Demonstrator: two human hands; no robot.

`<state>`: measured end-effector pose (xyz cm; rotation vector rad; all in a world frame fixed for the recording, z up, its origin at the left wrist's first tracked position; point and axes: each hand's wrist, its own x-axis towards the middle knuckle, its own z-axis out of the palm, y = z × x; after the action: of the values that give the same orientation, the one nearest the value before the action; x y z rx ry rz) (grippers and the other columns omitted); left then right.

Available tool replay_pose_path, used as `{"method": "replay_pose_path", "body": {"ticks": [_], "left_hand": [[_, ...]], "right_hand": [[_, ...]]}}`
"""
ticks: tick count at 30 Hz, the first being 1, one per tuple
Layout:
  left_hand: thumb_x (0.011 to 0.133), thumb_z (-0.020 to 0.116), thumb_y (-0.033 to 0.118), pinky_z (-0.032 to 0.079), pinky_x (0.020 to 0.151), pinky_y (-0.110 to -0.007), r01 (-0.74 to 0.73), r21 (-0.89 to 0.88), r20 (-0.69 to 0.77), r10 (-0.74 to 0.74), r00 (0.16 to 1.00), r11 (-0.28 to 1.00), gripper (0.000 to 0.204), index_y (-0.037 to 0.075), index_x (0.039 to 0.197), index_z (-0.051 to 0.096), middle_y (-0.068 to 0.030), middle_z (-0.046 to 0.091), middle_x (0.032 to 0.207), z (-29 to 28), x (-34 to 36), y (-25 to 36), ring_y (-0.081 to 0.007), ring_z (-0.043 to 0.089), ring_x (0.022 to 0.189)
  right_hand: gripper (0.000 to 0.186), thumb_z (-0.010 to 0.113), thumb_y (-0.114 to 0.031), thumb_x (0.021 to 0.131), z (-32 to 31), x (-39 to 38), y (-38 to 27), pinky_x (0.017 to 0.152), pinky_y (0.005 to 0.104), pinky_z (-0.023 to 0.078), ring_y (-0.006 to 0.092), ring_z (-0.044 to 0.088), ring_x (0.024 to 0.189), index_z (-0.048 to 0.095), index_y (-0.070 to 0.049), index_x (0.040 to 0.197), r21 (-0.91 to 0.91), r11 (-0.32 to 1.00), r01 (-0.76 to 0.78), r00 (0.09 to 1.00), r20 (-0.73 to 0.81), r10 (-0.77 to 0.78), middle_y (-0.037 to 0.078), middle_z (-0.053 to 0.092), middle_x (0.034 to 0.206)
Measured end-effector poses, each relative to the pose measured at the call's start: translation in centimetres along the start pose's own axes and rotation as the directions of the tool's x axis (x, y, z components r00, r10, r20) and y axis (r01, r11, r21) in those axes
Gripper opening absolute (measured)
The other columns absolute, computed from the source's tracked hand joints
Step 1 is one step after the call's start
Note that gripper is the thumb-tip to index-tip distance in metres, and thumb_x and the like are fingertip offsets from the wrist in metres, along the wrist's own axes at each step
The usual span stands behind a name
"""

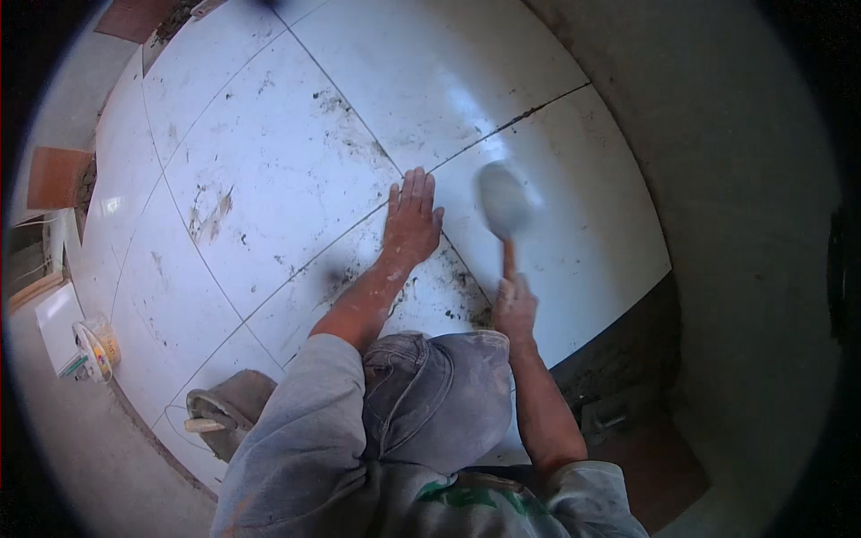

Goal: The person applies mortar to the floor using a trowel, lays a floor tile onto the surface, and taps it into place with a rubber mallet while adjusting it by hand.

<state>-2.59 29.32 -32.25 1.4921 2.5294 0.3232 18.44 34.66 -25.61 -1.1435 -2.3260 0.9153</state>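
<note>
You're apparently tapping down the white tile (587, 206) at the right edge of the tiled floor (287, 152), your right hand (516, 309) gripping a mallet (504, 201), your left hand (413, 220) lying flat by the tile's left corner. Blur is hiding any contact; levelling is probably calling for gentle, even blows.

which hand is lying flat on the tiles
The left hand, palm down on the white tiles; the right hand instead holds a mallet.

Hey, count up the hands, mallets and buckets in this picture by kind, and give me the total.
Hands: 2 (left hand, right hand)
Mallets: 1 (mallet)
Buckets: 2 (dark bucket, white bucket)
Total: 5
</note>
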Motion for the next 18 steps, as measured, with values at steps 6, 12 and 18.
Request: {"method": "replay_pose_path", "body": {"ticks": [6,12,18], "left_hand": [[0.092,0.038,0.031,0.009,0.111,-0.047,0.042,0.072,0.022,-0.044,0.999,0.997,0.059,0.0,0.14,0.021,-0.0166,0.019,0.147,-0.4,-0.6,-1.6,-0.0292,0.013,0.137],[0.091,0.041,0.033,0.011,0.109,-0.051,0.003,-0.016,-0.012,-0.003,1.0,1.0,0.062,-0.003,0.139,0.022,-0.0197,0.018,0.146,0.4,-0.2,-1.2,-0.0322,0.014,0.137],[0.091,0.043,0.034,0.012,0.11,-0.049,0.018,0.078,-0.067,-0.013,0.998,0.997,0.063,-0.003,0.138,0.024,-0.0189,0.019,0.146,-0.4,-0.1,-1.2,-0.0314,0.016,0.136]], "right_hand": [[0.036,0.045,-0.038,0.091,0.8,0.8,-2.7,0.06,0.0508,0.043,0.0418,0.056,0.066,0.049,-0.004,0.081,-0.02,0.935,-0.355,0.902,0.254,0.348,0.02,0.056,0.068],[0.039,0.042,-0.039,0.093,0.9,0.5,0.8,0.063,0.0526,0.043,0.044,0.056,0.07,0.054,-0.002,0.091,-0.279,0.958,0.06,0.973,0.23,0.007,0.022,0.057,0.073],[0.05,0.044,-0.046,0.09,-1.5,-0.1,0.5,0.066,0.0449,0.045,0.0425,0.058,0.073,0.057,0.002,0.084,-0.209,0.854,-0.476,0.828,0.22,0.515,0.024,0.057,0.072]]}}
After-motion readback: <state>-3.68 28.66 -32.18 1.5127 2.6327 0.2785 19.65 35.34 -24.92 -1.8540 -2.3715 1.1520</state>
